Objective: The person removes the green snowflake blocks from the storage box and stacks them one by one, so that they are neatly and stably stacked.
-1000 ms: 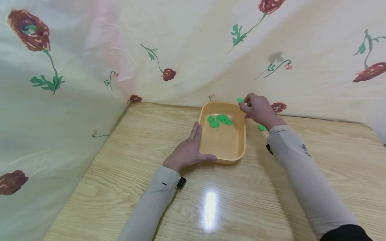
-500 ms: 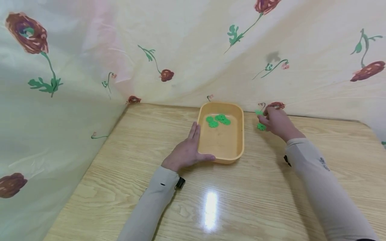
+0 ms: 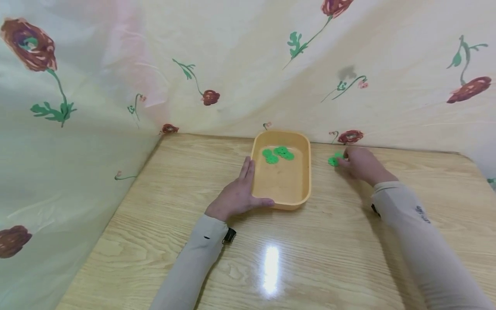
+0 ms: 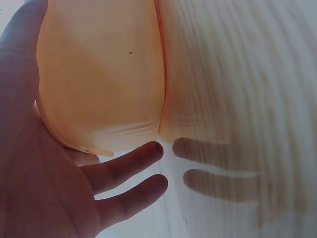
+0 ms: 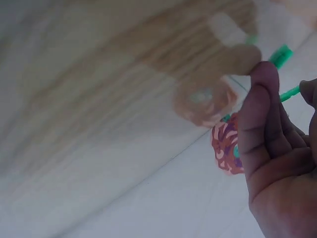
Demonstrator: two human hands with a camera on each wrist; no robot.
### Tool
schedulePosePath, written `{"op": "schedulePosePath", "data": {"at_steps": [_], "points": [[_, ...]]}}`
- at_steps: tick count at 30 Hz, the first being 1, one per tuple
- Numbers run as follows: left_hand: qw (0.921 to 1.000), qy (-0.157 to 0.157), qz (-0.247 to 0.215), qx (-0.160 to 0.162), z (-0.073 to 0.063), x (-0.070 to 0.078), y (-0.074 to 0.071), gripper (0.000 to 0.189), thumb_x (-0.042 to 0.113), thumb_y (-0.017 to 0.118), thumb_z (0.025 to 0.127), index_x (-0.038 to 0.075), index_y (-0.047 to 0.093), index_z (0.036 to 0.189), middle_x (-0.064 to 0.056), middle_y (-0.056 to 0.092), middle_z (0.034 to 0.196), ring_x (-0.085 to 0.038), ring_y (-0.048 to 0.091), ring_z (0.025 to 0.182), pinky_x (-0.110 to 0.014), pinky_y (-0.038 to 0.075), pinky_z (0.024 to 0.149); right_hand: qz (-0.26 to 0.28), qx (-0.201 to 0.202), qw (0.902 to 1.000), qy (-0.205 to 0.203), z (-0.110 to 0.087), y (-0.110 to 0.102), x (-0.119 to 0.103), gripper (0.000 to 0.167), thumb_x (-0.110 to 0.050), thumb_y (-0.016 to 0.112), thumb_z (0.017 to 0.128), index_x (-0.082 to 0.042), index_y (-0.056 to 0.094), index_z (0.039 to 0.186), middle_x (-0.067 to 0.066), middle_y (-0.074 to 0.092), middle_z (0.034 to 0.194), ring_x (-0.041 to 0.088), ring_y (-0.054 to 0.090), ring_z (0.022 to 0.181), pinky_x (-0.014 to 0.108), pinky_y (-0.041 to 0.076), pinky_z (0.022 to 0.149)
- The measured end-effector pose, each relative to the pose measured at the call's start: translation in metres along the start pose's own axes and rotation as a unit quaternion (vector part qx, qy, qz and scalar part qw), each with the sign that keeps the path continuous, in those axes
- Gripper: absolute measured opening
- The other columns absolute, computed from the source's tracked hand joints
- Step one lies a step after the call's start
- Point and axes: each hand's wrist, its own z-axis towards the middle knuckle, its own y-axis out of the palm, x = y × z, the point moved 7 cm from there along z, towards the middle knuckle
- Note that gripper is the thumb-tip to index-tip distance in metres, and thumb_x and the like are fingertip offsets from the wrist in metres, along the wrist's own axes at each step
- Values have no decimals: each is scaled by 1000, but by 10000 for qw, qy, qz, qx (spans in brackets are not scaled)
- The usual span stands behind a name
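The orange-yellow plastic tray (image 3: 282, 183) stands at the table's back, with several green notched plastic discs (image 3: 272, 159) lying inside. My left hand (image 3: 234, 198) rests against its near left corner, thumb along the front rim, fingers stretched beside the left wall. In the left wrist view the straight fingers (image 4: 131, 191) are spread beside the tray wall (image 4: 104, 74). To the tray's right, my right hand (image 3: 363, 164) pinches a green disc (image 3: 339, 155) just over another green disc (image 3: 333, 161) on the table. The right wrist view shows the held disc (image 5: 290, 93) edge-on between thumb and fingers.
A glossy wood-grain table (image 3: 294, 254) reflects a bright light near its front. Behind and to the left hangs a pale flowered sheet (image 3: 240, 64) that meets the table's back edge close behind the tray.
My right hand has moved from the tray's far right rim, right and down to the table, carrying the green disc. The left hand keeps its place on the tray.
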Motion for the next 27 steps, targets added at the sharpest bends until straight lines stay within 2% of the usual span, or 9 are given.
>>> {"op": "schedulePosePath", "data": {"at_steps": [2,8,17,27], "points": [[10000,-10,-18,7,0,-1,0,138,78,70,75,8,-13,160,-3,-24,165,-34,54,126,-38,50,95,-68,-110,9999,-1,0,2,-3,34,-22,54,103,11,56,98,9,59,68,21,55,59,40,46,60],[10000,4,-56,-5,1,-1,0,137,77,70,76,9,-14,160,-2,-24,165,-35,52,129,-38,49,97,-463,-208,9987,-79,-2,3,-9,29,-21,54,102,7,53,93,11,53,74,26,50,66,44,45,62],[10000,11,-52,23,0,-1,0,135,75,71,77,7,-11,160,-4,-23,165,-34,51,130,-38,49,96,-745,-92,9971,-105,-1,11,-8,33,-22,57,99,11,55,106,15,61,81,28,56,69,51,51,67],[10000,84,-47,25,0,-1,0,135,75,71,77,7,-13,160,-3,-24,165,-33,55,125,-38,50,95,-887,-9,9956,-289,-1,12,-9,38,-22,59,99,13,57,114,20,66,89,36,63,79,58,50,76]]}}
